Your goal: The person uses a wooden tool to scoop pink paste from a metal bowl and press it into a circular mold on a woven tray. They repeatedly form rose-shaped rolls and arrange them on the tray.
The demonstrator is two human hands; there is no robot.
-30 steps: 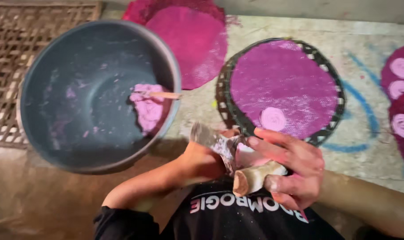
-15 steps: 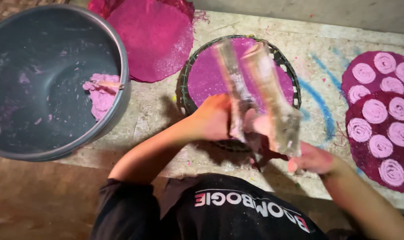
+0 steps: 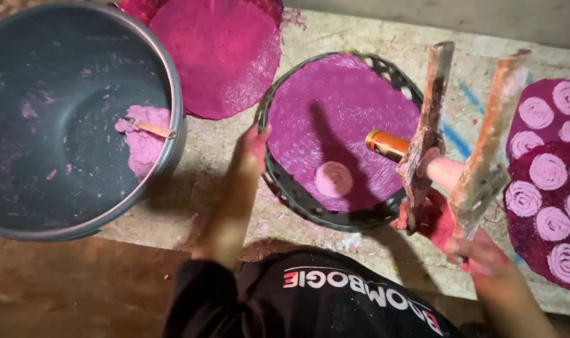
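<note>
I see L hand (image 3: 250, 153) open, touching tray (image 3: 285, 188) rim; R hand (image 3: 479, 253) clamped on wooden press (image 3: 460, 144).

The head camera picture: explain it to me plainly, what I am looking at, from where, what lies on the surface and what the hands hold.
There is no machine here. A person works with two bare hands, and the one camera sits on their head, looking down past their dark shirt.

The left hand rests at the rim of a round dark woven tray, lined with a purple sheet that carries one small pink coil of dough.

The right hand grips a pink-smeared wooden press tool with two upright bars and an orange-tipped cylinder pointing over the tray.

On the pale surface, a large grey bowl at left holds a lump of pink dough with a small stick in it. Another purple sheet lies behind. At right, dark mats carry many finished pink coils.
</note>
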